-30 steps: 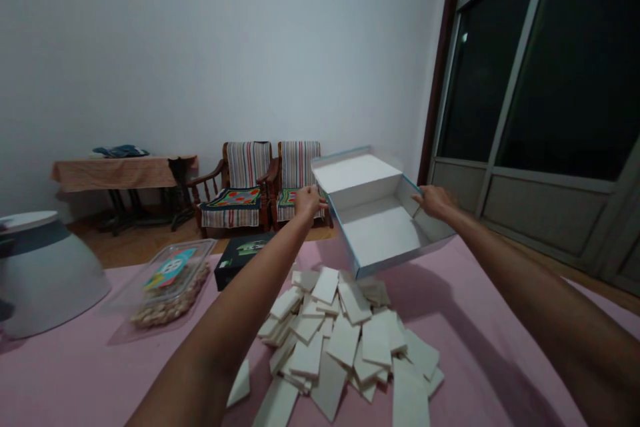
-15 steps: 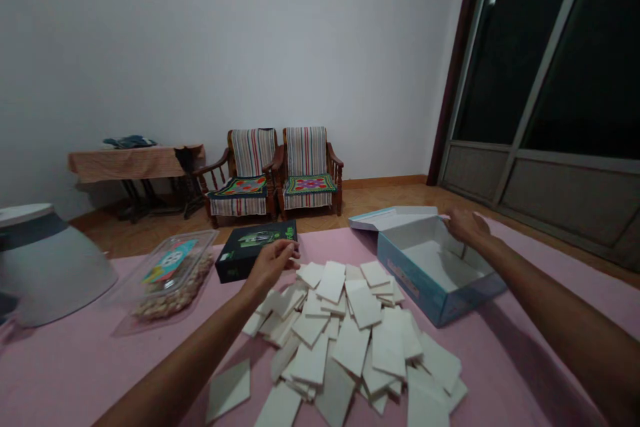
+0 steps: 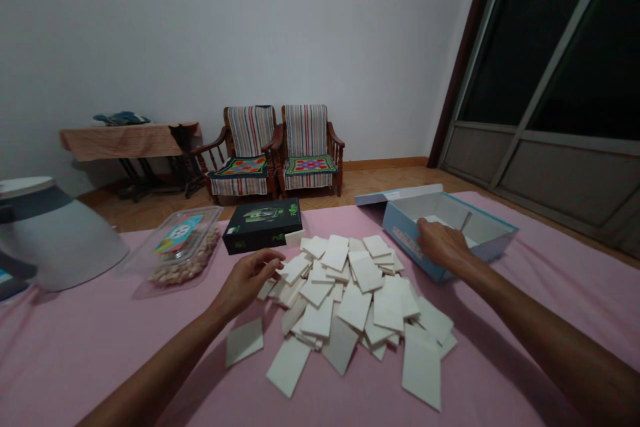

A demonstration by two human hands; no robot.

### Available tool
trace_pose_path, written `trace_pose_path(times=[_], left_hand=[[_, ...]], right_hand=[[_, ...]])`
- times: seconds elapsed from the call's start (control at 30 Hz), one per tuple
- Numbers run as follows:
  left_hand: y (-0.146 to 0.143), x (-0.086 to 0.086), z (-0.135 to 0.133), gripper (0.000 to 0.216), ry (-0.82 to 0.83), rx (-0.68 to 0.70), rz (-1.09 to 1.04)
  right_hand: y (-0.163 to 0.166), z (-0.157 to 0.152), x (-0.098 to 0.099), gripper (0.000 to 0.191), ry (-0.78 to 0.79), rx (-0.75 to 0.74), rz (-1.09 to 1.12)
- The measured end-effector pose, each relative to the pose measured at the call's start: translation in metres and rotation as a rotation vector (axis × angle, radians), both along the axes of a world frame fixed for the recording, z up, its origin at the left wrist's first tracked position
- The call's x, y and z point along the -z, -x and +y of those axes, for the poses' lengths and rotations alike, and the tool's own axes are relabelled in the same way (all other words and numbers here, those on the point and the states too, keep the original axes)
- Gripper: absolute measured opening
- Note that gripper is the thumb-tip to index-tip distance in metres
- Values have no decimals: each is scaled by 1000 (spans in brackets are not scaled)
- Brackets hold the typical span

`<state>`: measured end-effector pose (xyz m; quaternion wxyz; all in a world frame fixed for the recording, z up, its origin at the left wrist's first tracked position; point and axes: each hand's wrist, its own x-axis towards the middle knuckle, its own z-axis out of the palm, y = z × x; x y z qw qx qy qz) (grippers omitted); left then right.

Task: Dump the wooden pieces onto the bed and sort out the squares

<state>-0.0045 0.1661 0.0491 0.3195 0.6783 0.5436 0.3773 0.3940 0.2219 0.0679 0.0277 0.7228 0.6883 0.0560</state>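
1. Tiles (image 3: 355, 305), white, heaped on pink cloth (image 3: 190, 380) between our hands.
2. Our left hand (image 3: 250, 282): half-curled, nothing visibly held, at heap's left edge.
3. Our right hand (image 3: 443, 245) at wall of blue box (image 3: 401, 230); openness, grip: we cannot tell.

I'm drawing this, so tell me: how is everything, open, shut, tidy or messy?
Blue box: open, lid folded back.
White tiles: loosely heaped, one lying apart.
Black box: shut.
Clear container: has pale pieces inside; can't tell if sealed.
Jug: upright.
Armchairs: draped with striped covers.
Pink cloth: spread out.
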Motion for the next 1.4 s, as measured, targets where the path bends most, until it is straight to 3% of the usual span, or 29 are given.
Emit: trace_pose_path(times=[0.13,0.27,0.37,0.53,0.63,0.73,0.9,1.07,1.4], left_hand=[[9,4,-8,32,-59,7,27],[3,6,-7,31,-179,34,132],[-14,8,6,32,-254,53,191],[-59,9,40,56,-354,198,328],[-82,9,54,67,-360,301,430],[-87,11,54,69,-354,366,511],[-52,15,33,43,-371,336,563],[2,17,4,35,-352,238,574],[104,36,-46,29,-256,32,456]], right_hand=[[4,4,-7,26,-80,40,-5],[39,1,-1,39,-287,-249,172],[65,6,16,63,-164,-382,409],[85,15,43,81,19,-247,526],[97,8,44,72,-2,-178,488],[116,-5,41,61,-28,-139,448],[153,-21,42,57,-104,-172,439],[195,-36,48,58,-173,-312,468],[294,-82,42,59,4,-742,671]])
